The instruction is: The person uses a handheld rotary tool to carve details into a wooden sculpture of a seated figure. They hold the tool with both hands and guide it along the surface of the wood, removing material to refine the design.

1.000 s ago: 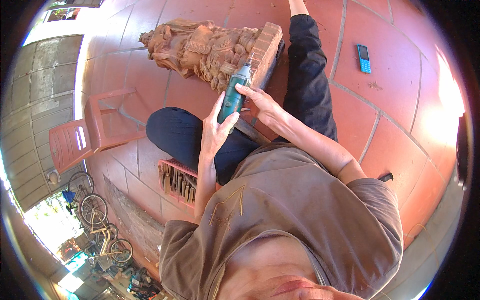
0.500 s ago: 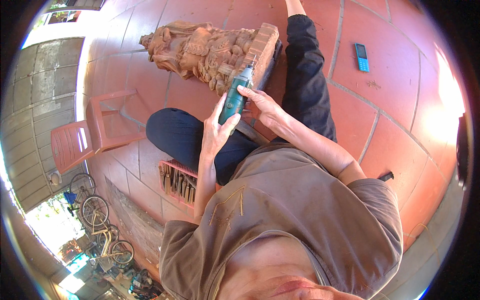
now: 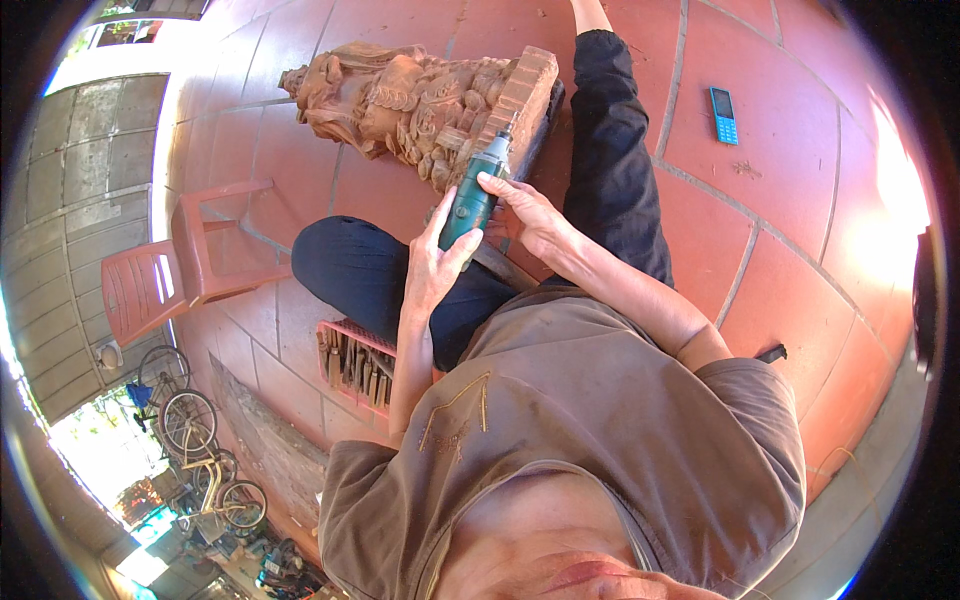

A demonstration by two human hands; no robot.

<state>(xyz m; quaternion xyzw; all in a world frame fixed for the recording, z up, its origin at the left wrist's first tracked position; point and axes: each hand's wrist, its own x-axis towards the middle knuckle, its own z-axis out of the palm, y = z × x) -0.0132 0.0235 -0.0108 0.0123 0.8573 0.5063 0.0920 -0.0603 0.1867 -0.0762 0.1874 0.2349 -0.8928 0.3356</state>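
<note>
- Power tool [image 3: 472,200]: green body with a grey nose, held in front of you above your lap, slanting up and to the right.
- Bit [image 3: 513,124]: the thin metal end of the tool, seen against the base of the carving; whether it touches the wood, you cannot tell from this view.
- Left hand [image 3: 430,265]: grasping the lower part of the tool, with your thumb on its right side and your fingers along its left.
- Right hand [image 3: 525,212]: grasping the tool higher up, your thumb laid on the body near the nose; your other fingers are partly hidden behind it.
- Carving [image 3: 405,100]: a reddish-brown wooden figure, lying on the tiled floor [image 3: 770,215] beyond your hands, its top toward the left and its flat base [image 3: 527,85] near your outstretched leg [image 3: 615,150].
- Basket [image 3: 380,343]: pink, beside your left forearm, holding a row of chisels [image 3: 357,367].
- Chair [image 3: 190,255]: reddish plastic, to the left of your bent knee [image 3: 345,265].
- Phone [image 3: 725,116]: blue, with a keypad, lying on the floor to your right.
- Bicycles [image 3: 190,418]: standing at the lower left, well apart from you.
</note>
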